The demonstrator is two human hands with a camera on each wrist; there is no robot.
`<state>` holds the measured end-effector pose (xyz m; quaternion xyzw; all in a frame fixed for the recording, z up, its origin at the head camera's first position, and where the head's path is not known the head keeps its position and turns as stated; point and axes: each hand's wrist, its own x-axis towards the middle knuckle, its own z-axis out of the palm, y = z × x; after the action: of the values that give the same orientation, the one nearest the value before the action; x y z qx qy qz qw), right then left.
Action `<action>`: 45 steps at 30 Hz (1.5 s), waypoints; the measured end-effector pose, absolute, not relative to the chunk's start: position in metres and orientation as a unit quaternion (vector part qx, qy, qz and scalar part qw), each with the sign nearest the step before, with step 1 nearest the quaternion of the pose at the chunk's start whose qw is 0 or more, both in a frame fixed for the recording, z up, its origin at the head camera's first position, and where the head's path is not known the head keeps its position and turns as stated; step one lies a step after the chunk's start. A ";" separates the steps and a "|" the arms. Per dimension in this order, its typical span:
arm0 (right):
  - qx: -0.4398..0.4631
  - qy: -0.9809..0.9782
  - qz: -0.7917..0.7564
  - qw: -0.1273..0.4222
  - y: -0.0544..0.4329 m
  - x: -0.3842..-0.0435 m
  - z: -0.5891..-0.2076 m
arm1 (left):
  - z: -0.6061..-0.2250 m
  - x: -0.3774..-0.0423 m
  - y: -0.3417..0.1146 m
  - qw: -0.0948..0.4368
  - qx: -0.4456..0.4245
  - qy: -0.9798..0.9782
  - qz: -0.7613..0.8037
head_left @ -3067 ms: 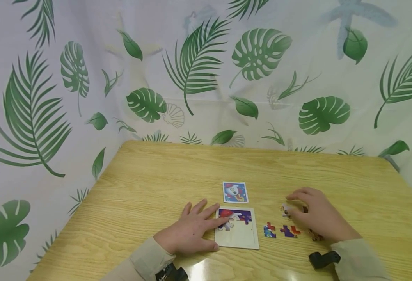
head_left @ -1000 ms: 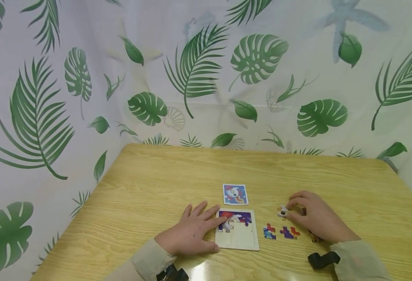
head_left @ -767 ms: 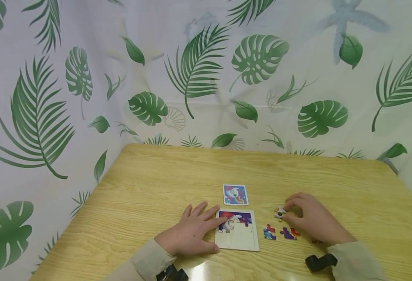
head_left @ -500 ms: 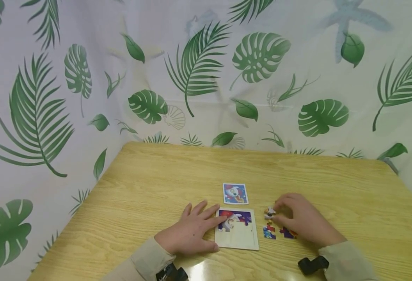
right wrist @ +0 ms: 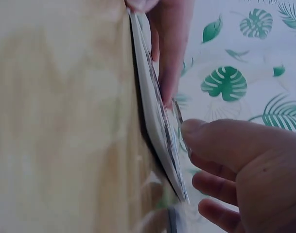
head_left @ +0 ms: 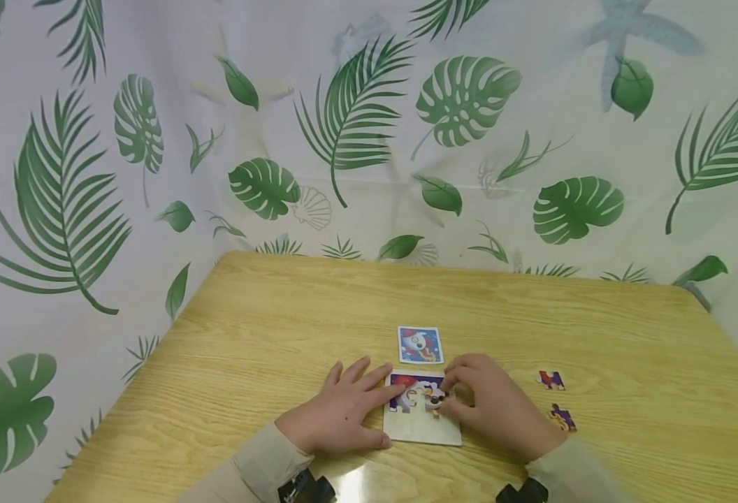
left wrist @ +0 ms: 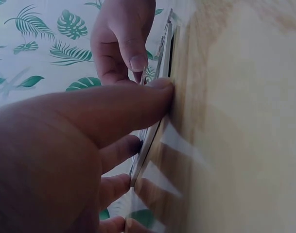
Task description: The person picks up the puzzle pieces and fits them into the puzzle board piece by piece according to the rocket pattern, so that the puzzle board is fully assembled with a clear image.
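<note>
A square puzzle board (head_left: 421,429) lies on the table, its top rows partly filled with picture pieces. My left hand (head_left: 344,413) rests with spread, straight fingers across the board's left edge. A white jigsaw piece with dark spots (head_left: 435,397) is pinched between the thumb and fingers of my right hand (head_left: 493,405), over the right part of the board. Seen from the right wrist, the piece (right wrist: 177,111) is tilted just above the board's surface (right wrist: 150,104). The left wrist view shows the left thumb (left wrist: 133,104) against the board's near edge.
Behind the board lies a small picture card (head_left: 420,345) with a white and red figure. Two loose jigsaw pieces, one red and purple (head_left: 552,380) and one purple and orange (head_left: 562,417), lie to the right. A leaf-print cloth (head_left: 369,140) hangs behind the wooden table (head_left: 268,314).
My right hand has drawn the white piece leftward from the loose pieces to over the board. It now hides the pieces right beside the board. The left hand has stayed in place.
</note>
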<state>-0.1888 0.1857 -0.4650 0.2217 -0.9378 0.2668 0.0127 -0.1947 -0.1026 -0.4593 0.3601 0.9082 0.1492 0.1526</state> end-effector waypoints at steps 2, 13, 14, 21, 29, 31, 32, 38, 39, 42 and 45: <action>0.220 -0.940 0.262 0.011 0.178 -0.187 -0.465 | -0.459 -0.195 -0.103 0.154 0.359 0.908 0.149; 0.198 -0.956 0.215 0.035 0.159 -0.182 -0.470 | -0.457 -0.194 -0.099 0.144 0.364 0.908 0.145; 0.198 -0.956 0.214 0.037 0.159 -0.182 -0.470 | -0.457 -0.193 -0.099 0.144 0.364 0.909 0.146; 0.203 -0.956 0.209 0.042 0.159 -0.182 -0.470 | -0.457 -0.190 -0.094 0.160 0.380 0.895 0.168; 0.209 -0.955 0.211 0.027 0.160 -0.181 -0.472 | -0.458 -0.188 -0.096 0.165 0.389 0.892 0.160; 0.212 -0.954 0.213 0.025 0.161 -0.180 -0.473 | -0.458 -0.187 -0.096 0.163 0.388 0.893 0.162; 0.214 -0.953 0.214 0.027 0.162 -0.180 -0.473 | -0.458 -0.187 -0.096 0.161 0.389 0.893 0.161; 0.222 -0.949 0.222 0.029 0.163 -0.181 -0.474 | -0.459 -0.188 -0.097 0.155 0.392 0.893 0.159; 0.222 -0.949 0.222 0.028 0.163 -0.182 -0.474 | -0.460 -0.188 -0.098 0.154 0.392 0.893 0.160; 0.223 -0.948 0.224 0.027 0.163 -0.182 -0.474 | -0.460 -0.189 -0.098 0.154 0.391 0.892 0.166; 0.222 -0.949 0.223 0.027 0.164 -0.181 -0.474 | -0.460 -0.189 -0.097 0.155 0.390 0.891 0.174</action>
<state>-0.1811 0.1641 -0.4736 0.2220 -0.9488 0.2230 0.0268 -0.1895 -0.0972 -0.4598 0.3901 0.8908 0.1740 0.1547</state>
